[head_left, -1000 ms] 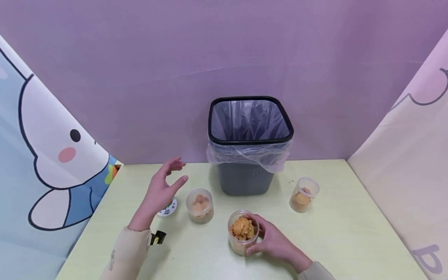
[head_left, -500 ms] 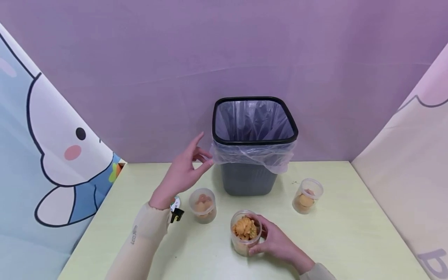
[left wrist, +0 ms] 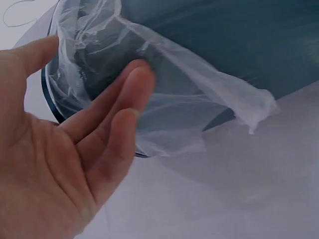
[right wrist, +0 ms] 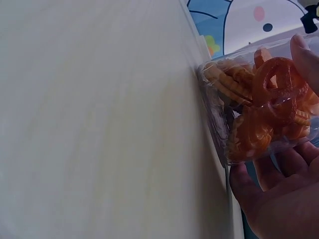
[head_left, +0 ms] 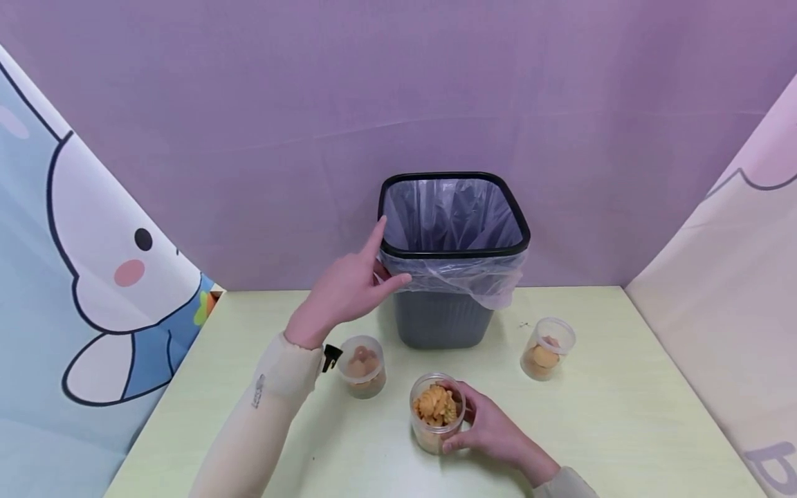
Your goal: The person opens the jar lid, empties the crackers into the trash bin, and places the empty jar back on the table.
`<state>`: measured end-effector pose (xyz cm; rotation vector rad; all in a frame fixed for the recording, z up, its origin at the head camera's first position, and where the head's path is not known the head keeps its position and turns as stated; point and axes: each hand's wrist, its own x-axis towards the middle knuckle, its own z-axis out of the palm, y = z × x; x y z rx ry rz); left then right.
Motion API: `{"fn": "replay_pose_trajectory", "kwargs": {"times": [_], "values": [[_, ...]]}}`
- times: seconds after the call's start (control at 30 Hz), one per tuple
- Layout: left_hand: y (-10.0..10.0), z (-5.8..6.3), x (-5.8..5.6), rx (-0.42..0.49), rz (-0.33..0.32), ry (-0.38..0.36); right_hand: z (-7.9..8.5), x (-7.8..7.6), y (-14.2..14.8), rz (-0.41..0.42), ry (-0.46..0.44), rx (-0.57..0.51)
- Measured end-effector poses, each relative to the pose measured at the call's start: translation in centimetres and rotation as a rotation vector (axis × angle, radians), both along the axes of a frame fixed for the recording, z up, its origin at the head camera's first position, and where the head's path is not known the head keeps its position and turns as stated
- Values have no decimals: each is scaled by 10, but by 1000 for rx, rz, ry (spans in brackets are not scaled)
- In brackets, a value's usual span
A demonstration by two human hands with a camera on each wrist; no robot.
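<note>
Gripping with the right hand [head_left: 488, 425] of the two hands: a clear, round-walled plastic jar [head_left: 428, 437] of golden-brown snacks, pretzel-shaped and ridged pieces [right wrist: 280, 89] among them. Thumb to the near side, fingers around the wall — probably for steadiness, with the mouth left unobstructed. Apparently upright on the pale yellow-green desk [head_left: 629, 415], directly within the right hand's grasp and well apart from the left.

Raised and holding nothing, the left hand [head_left: 342, 294]: forefinger extended towards the bin's black rim, thumb spread, other fingers loosely bent in the left wrist view, close to the bag. Cannot tell for certain about contact with either.

Farther out, beyond the gripped jar, a grey plastic bin [head_left: 445, 321] with a squarish mouth, lined with a translucent lilac plastic bag [head_left: 463, 273] — folded outward over the rim, presumably against slipping inside. Between left forearm and gripped jar, a second clear jar [head_left: 363, 377] with pinkish-brown pieces; off to the right, beyond the right hand, a third clear jar [head_left: 539, 358] with round, light-brown pieces. Behind everything, a plain purple fabric backdrop [head_left: 274, 138]; along the left, a blue-and-white cartoon-printed cloth [head_left: 118, 297].
</note>
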<state>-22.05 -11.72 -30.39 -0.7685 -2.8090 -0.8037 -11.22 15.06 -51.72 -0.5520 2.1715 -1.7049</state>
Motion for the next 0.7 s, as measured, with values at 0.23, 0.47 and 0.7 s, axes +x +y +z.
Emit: {"fn": "replay_pose_trajectory", "kwargs": {"times": [0.23, 0.47, 0.7], "values": [[13, 17, -1, 8, 101, -226, 0, 0, 0, -1, 3, -2], [22, 26, -6, 200, 146, -406, -1, 0, -1, -4, -4, -12], [29, 18, -5, 416, 182, -473, 1, 2, -3, -20, -12, -25]]}}
